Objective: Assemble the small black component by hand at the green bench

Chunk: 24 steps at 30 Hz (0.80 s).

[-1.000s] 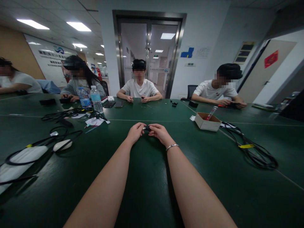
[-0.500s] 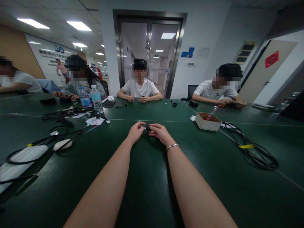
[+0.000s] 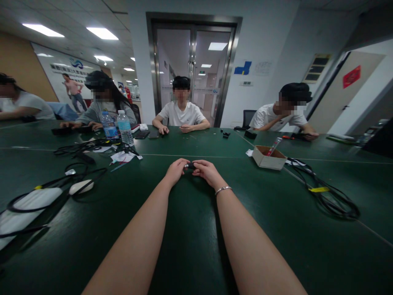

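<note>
A small black stick-like object (image 3: 190,165) with a silvery end lies level between my hands, low over the green table (image 3: 190,229). It is too small to name, and my fingers cover parts of it. At its silvery left end, my left hand (image 3: 177,172) is closed, fingertips around that end. My right hand (image 3: 207,171), with a silver bangle at the wrist, pinches the black right end between thumb and fingers.
On the left lie black cables (image 3: 87,166), a white mouse (image 3: 81,187) and papers (image 3: 123,157) near two water bottles (image 3: 125,129). To the right are an open box (image 3: 270,159) and a coiled cable (image 3: 330,196). Several people sit around the table.
My left fingers have shifted slightly at the silvery end, which shows a little more now. My right hand is nearly still. The person at right has raised a hand toward the face.
</note>
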### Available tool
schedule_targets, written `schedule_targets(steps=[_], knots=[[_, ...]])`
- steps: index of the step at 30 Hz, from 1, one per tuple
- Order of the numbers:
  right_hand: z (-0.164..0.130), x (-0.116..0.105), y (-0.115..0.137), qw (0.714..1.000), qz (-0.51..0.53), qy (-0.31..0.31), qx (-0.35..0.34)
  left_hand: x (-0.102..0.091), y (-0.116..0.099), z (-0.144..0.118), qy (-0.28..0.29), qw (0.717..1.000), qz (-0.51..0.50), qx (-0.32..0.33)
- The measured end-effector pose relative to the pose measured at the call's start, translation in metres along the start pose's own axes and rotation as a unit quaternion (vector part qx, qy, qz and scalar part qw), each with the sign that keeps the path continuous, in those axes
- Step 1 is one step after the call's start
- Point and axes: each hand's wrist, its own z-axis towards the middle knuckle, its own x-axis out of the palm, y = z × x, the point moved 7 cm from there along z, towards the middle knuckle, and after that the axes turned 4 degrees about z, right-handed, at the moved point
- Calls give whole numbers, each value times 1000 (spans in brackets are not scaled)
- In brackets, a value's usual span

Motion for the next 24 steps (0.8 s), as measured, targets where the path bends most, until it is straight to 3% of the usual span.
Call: schedule_targets(steps=[12,18,24], knots=[[-1,0,0,1000,4,-4,3,3,-5,-1,20,1000,-1,2],[0,0,0,1000,0,-2,3,-1,-2,-1,-7,1000,19,-5],[0,0,-1,1000,-2,-2,2,1,-3,-1,4,1000,6,-6]])
